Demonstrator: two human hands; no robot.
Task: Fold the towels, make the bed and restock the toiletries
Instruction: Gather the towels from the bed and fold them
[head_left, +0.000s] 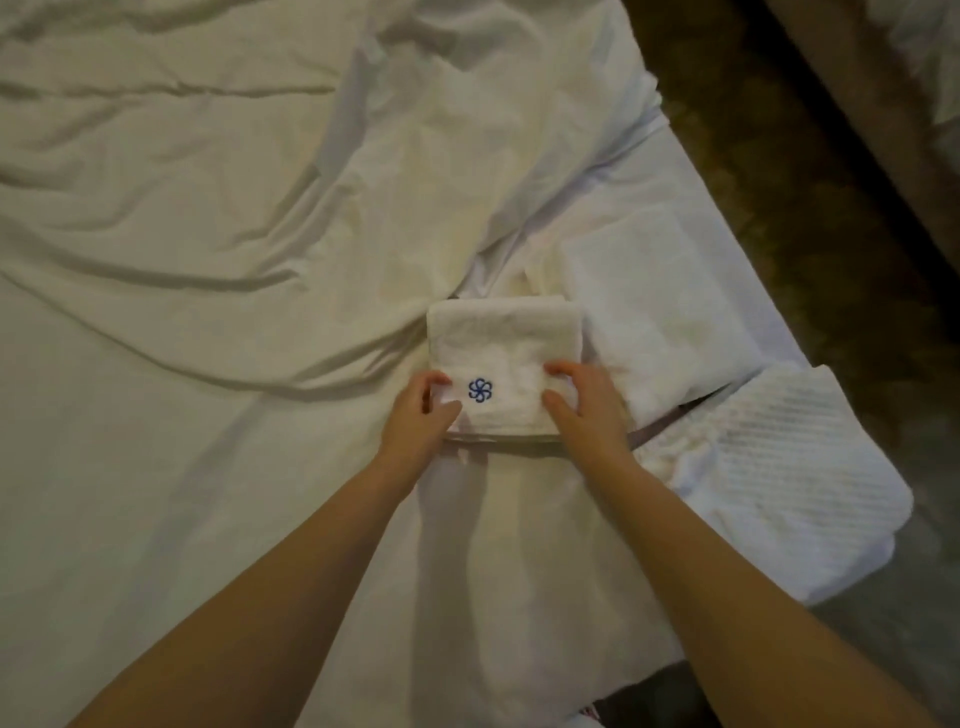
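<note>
A small white towel (506, 343), folded into a rectangle with a blue flower logo near its front edge, lies on the bed. My left hand (418, 415) grips its near left corner. My right hand (584, 402) holds its near right edge, thumb and fingers pinched on the cloth. To the right lies a larger folded white towel (657, 312). A ribbed white towel or mat (795, 478) sits folded at the bed's right corner. The white bed sheet (208, 218) is rumpled with long creases.
The bed's right edge runs diagonally from top centre to lower right. Beyond it is dark patterned carpet (810, 156) and a dark wooden furniture edge (883, 130) at the top right.
</note>
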